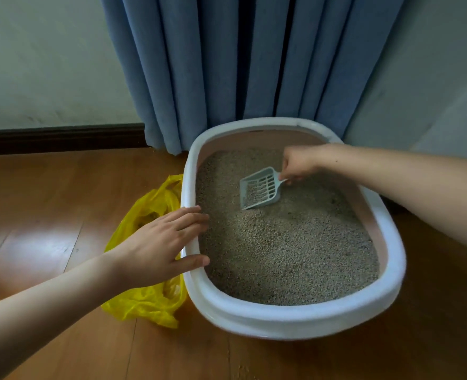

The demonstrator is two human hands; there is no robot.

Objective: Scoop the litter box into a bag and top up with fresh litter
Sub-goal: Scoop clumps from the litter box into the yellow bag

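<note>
Scoop resting in the litter box, one hand steadying the rim.

The pale slotted scoop (259, 188) lies on the grey litter (287, 242) in the white-rimmed litter box (295, 319), its handle pinched by the right hand (299, 163). The left hand (161, 242) lies flat, fingers straight, over the near-left rim. The yellow bag (144, 300) lies on the wooden floor (48, 215) just beside the box; it seems to hold some clumps, but the view is unclear.

no readable text, labels, brands or numbers on anything in view
</note>
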